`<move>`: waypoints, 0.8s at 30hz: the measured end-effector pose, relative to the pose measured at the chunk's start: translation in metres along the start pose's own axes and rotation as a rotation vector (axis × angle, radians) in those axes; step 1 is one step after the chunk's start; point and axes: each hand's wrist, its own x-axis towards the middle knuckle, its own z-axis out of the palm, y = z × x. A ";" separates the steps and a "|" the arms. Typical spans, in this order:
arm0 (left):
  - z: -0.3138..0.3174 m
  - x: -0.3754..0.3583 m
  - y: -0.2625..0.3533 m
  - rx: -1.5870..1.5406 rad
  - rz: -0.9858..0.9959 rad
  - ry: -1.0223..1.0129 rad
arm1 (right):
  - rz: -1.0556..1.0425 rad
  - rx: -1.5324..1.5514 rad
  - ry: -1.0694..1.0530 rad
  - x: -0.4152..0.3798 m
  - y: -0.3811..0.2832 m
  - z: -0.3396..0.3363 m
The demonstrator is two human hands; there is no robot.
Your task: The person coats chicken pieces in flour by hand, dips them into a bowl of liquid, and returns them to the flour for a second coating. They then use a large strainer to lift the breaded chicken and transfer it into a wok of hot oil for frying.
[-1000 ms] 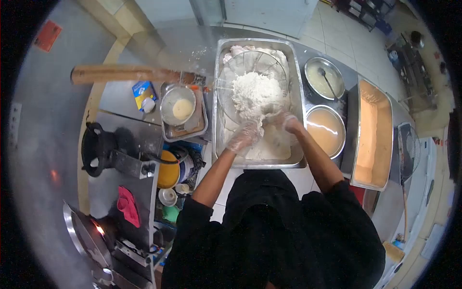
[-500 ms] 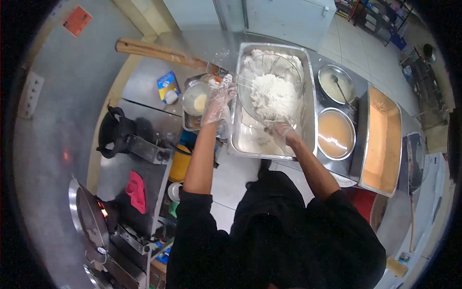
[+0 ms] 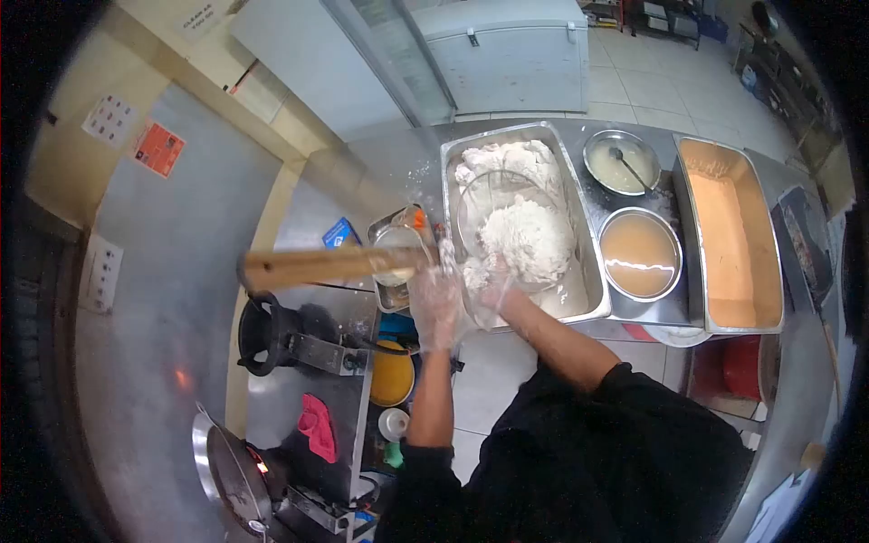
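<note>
A wire strainer (image 3: 468, 213) with a long wooden handle (image 3: 335, 264) lies across the deep metal tray (image 3: 593, 271). Its basket holds a heap of white, flour-covered pieces (image 3: 529, 240). My left hand (image 3: 439, 303), in a clear plastic glove, is closed around the handle close to the basket. Also gloved, my right hand (image 3: 498, 291) is at the near side of the basket, against the floury heap. Its fingers are blurred and partly hidden in flour. More floured pieces (image 3: 520, 163) lie at the tray's far end.
Right of the tray stand a bowl of tan liquid (image 3: 639, 255), a pale bowl (image 3: 602, 176) with a ladle, and a long orange-brown pan (image 3: 729, 244). A small metal tray (image 3: 389, 299) lies under the handle. At left are a burner (image 3: 262, 335) and a wok (image 3: 217, 452).
The strainer handle has swung toward me and now lies nearly level across the view. Both hands have come nearer each other at the tray's near-left part. The camera view has shifted.
</note>
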 end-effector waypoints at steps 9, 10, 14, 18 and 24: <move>-0.075 -0.086 0.007 0.137 0.124 -0.265 | -0.190 -0.399 0.331 0.040 0.027 -0.098; -0.078 -0.095 0.010 -0.027 -0.035 -0.286 | -0.209 -0.277 0.340 0.018 0.036 -0.071; -0.060 -0.196 -0.042 0.116 -0.121 -0.432 | -0.206 -0.169 0.271 -0.013 0.047 -0.052; -0.041 -0.344 -0.090 0.923 0.167 -0.792 | -0.261 -0.310 0.282 -0.063 0.070 -0.019; 0.019 -0.584 -0.095 -0.959 -1.127 -0.204 | -0.250 -0.564 0.241 -0.091 0.056 0.002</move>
